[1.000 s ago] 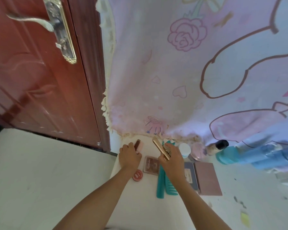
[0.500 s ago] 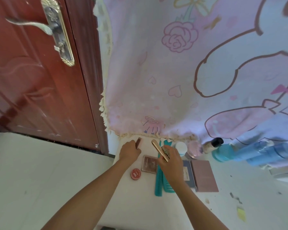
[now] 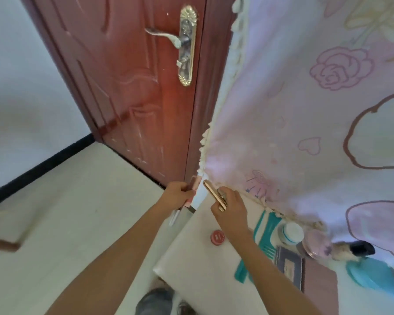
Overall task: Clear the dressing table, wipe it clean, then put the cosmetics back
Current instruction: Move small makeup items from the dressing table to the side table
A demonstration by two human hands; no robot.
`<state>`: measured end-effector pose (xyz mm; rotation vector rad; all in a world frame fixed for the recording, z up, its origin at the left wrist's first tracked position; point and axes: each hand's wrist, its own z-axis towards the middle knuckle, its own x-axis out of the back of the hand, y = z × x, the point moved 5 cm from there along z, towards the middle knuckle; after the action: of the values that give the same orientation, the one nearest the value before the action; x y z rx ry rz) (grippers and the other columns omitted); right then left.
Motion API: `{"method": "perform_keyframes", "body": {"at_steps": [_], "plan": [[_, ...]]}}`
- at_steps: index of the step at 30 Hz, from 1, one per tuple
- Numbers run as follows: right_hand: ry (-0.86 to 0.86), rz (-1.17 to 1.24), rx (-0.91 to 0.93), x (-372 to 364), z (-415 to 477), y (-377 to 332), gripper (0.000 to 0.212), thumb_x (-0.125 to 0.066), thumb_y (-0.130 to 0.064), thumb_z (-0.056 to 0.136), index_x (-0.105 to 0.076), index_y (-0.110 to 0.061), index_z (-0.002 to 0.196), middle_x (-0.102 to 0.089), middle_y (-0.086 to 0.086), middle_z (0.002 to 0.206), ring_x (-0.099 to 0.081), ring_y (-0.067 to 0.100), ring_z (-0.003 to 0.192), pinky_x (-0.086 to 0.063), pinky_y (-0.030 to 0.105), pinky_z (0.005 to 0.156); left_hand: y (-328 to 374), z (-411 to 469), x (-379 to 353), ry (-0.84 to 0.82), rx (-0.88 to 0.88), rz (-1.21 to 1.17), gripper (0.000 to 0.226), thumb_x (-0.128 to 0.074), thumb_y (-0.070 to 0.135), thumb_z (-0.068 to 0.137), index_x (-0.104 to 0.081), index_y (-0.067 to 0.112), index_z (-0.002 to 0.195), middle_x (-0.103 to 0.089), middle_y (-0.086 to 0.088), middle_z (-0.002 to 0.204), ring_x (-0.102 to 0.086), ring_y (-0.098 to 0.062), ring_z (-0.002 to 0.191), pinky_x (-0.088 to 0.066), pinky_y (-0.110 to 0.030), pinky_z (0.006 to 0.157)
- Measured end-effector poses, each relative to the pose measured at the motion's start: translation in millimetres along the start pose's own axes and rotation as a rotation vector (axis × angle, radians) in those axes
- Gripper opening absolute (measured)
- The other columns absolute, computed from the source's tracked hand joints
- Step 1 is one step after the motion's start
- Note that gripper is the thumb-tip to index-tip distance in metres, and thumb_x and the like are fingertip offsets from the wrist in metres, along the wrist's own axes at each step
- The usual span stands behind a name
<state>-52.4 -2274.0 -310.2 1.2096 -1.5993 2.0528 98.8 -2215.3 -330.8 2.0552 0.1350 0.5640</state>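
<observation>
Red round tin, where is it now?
In the head view, the red round tin lies on the white table near its left edge, left of the teal comb.

The left hand (image 3: 176, 194) hides most of the small cosmetics (image 3: 175, 217) it grips. The right hand (image 3: 229, 208) and forearm cover part of the gold stick (image 3: 214, 195) and teal comb (image 3: 263, 226). Blurred, the blue bottle (image 3: 373, 276) runs off the right edge.

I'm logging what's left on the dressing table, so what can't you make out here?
Head view:
Cosmetics in the left hand: fingers cover them; only pink and white ends show.
Teal comb: right forearm crosses it.
Teal bottle: blurred, cut by the right edge.
Dark palette: print too small.
</observation>
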Motion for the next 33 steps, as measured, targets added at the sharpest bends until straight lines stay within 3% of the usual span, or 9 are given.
{"method": "perform_keyframes", "body": {"at_steps": [6,10,14,17,20,25,29,33], "plan": [[-0.250,0.080,0.395,-54,-30,-87,0.038,-0.061,-0.001,0.070,-0.062,-0.006,0.108,-0.060,0.014,0.095,-0.057,0.033,0.088,-0.046,0.035,0.076,-57,-100,92,0.402,0.201,-0.022,0.024,-0.052,0.011,0.086,-0.055,0.006,0.063,-0.052,-0.009,0.062,-0.043,-0.013,0.052,-0.033,-0.020,0.053],[-0.447,0.090,0.625,-83,-89,-159,0.036,-0.058,-0.005,0.077,-0.058,-0.009,0.112,-0.055,0.011,0.101,-0.057,0.029,0.083,-0.038,0.028,0.066,-99,-203,143,0.685,0.308,-0.150,0.022,-0.053,0.008,0.088,-0.054,0.007,0.067,-0.053,-0.005,0.060,-0.049,-0.015,0.056,-0.041,-0.021,0.060],[-0.572,0.181,0.847,-106,-166,-231,0.033,-0.059,-0.001,0.074,-0.061,-0.006,0.107,-0.056,0.013,0.099,-0.058,0.034,0.077,-0.045,0.036,0.066,-139,-320,177,0.968,0.343,-0.285,0.018,-0.053,0.014,0.091,-0.058,0.005,0.076,-0.053,-0.004,0.063,-0.050,-0.013,0.057,-0.043,-0.022,0.063],[-0.650,0.216,1.020,-118,-234,-275,0.030,-0.060,-0.003,0.078,-0.061,-0.007,0.107,-0.054,0.010,0.098,-0.055,0.027,0.072,-0.039,0.025,0.057,-168,-408,187,1.136,0.382,-0.313,0.023,-0.052,0.013,0.091,-0.057,0.008,0.069,-0.052,-0.002,0.060,-0.049,-0.012,0.056,-0.040,-0.021,0.061],[-0.705,0.250,1.165,-129,-307,-312,0.030,-0.061,-0.004,0.078,-0.061,-0.009,0.107,-0.054,0.009,0.098,-0.056,0.025,0.074,-0.038,0.024,0.058,-198,-495,190,1.269,0.437,-0.325,0.031,-0.053,0.010,0.089,-0.051,0.011,0.058,-0.050,-0.003,0.057,-0.047,-0.013,0.054,-0.038,-0.022,0.059],[-0.714,0.314,1.307,-130,-418,-373,0.031,-0.061,-0.007,0.081,-0.059,-0.009,0.112,-0.054,0.010,0.102,-0.058,0.023,0.080,-0.045,0.025,0.060,-235,-634,200,1.444,0.475,-0.347,0.027,-0.052,0.012,0.091,-0.054,0.009,0.064,-0.049,-0.004,0.059,-0.046,-0.014,0.054,-0.038,-0.022,0.054],[-0.686,0.342,1.381,-126,-479,-408,0.034,-0.062,-0.007,0.082,-0.057,-0.008,0.115,-0.053,0.010,0.103,-0.049,0.013,0.078,-0.038,0.011,0.057,-258,-721,212,1.518,0.477,-0.319,0.022,-0.053,0.014,0.090,-0.058,0.008,0.069,-0.053,-0.009,0.066,-0.047,-0.016,0.057,-0.037,-0.021,0.055],[-0.672,0.316,1.408,-131,-515,-423,0.034,-0.062,-0.008,0.082,-0.057,-0.009,0.116,-0.054,0.011,0.103,-0.054,0.018,0.080,-0.046,0.018,0.059,-278,-762,224,1.569,0.425,-0.378,0.026,-0.054,0.022,0.091,-0.059,0.004,0.073,-0.051,-0.008,0.062,-0.047,-0.016,0.056,-0.038,-0.023,0.055]]}}
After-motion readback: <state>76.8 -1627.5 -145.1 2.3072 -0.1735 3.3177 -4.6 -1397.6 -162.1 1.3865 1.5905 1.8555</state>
